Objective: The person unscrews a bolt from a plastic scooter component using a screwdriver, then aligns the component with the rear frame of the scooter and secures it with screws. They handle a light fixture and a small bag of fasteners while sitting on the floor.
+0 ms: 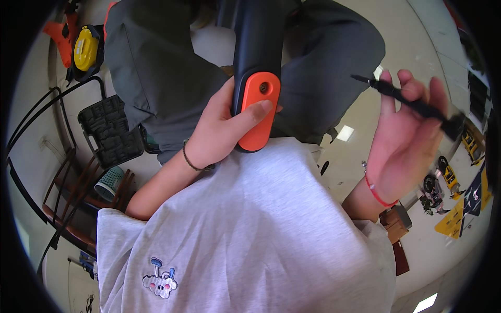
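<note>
Fingers of the left hand (216, 122) grasp a black tubular part (258, 41) between the legs (334, 68), thumb (254, 112) on its orange cover (255, 130) (round recess (264, 87) near the upper end); fingers of the right hand (402, 141) hold a black screwdriver (421, 108), well apart, tip toward the part.

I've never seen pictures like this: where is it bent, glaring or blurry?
Head view: a round picture with black corners, edges bowing near its rim; also in the head view, white glare on the floor; the head view's right grip and screwdriver look slightly blurred, the orange cover crisper.
</note>
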Tool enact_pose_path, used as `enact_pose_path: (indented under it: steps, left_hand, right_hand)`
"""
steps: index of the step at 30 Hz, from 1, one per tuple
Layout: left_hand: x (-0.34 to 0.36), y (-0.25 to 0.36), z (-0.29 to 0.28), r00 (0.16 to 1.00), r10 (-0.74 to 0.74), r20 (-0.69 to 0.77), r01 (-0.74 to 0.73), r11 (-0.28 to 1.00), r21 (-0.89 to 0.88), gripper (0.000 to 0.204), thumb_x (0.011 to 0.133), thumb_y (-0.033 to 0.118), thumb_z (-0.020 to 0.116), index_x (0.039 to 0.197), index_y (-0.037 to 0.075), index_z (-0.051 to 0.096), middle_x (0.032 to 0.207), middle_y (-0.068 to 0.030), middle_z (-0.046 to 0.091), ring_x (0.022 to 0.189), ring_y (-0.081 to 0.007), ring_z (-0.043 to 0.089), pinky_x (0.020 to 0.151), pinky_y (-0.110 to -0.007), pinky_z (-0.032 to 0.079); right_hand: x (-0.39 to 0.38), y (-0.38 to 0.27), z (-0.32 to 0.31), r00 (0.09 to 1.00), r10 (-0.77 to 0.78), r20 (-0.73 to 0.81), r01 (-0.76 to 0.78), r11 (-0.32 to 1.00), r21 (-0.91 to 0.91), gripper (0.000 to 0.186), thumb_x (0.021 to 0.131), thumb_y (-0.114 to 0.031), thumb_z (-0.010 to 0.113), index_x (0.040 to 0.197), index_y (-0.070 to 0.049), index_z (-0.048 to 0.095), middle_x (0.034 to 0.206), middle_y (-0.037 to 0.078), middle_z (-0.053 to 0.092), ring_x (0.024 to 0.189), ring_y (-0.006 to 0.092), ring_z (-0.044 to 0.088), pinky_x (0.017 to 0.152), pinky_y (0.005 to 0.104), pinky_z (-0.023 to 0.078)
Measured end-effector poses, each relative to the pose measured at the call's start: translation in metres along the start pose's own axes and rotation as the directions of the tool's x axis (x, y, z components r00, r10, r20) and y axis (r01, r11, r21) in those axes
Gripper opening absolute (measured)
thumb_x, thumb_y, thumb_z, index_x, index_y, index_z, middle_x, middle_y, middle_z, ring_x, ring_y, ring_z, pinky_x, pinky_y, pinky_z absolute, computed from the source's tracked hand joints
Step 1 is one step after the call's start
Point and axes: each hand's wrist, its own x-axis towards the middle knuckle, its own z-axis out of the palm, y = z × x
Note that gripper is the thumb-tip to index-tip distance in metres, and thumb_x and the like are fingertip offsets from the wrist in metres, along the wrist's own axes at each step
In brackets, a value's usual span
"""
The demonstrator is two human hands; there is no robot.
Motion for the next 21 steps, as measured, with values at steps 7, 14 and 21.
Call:
enact_pose_path:
  steps: [7,14,21]
  left_hand:
    - [0.01,-0.001,-0.006,0.998,-0.019,0.067,0.009,0.988,0.155,0.041,0.091,0.022,0.066,0.123,0.0,0.052,0.108,-0.0096,0.065,0.094,-0.0151,0.061,0.082,-0.03,0.051]
    - [0.012,0.004,-0.009,0.996,-0.006,0.091,0.001,0.998,0.061,0.037,0.09,0.022,0.068,0.118,0.001,0.056,0.102,-0.007,0.066,0.088,-0.0115,0.06,0.079,-0.027,0.05]
    - [0.01,0.001,-0.012,0.995,0.015,0.102,-0.016,1.0,0.011,0.037,0.091,0.022,0.068,0.119,0.001,0.056,0.102,-0.0071,0.067,0.089,-0.0118,0.061,0.08,-0.027,0.05]
  right_hand:
    - [0.002,0.005,0.026,0.969,-0.04,0.245,0.049,0.998,-0.029,0.039,0.104,-0.027,0.045,0.131,0.0,0.046,0.126,0.031,0.058,0.11,0.032,0.059,0.092,0.0405,0.043]
    - [0.004,0.016,0.031,0.957,-0.038,0.287,0.028,0.999,0.039,0.031,0.106,-0.028,0.04,0.125,-0.005,0.048,0.129,0.036,0.053,0.102,0.0302,0.064,0.077,0.0329,0.047]
    - [-0.003,0.021,0.042,0.955,-0.035,0.296,0.042,0.999,-0.018,0.028,0.102,-0.021,0.048,0.121,0.0,0.049,0.121,0.033,0.058,0.097,0.0334,0.066,0.073,0.0332,0.049]
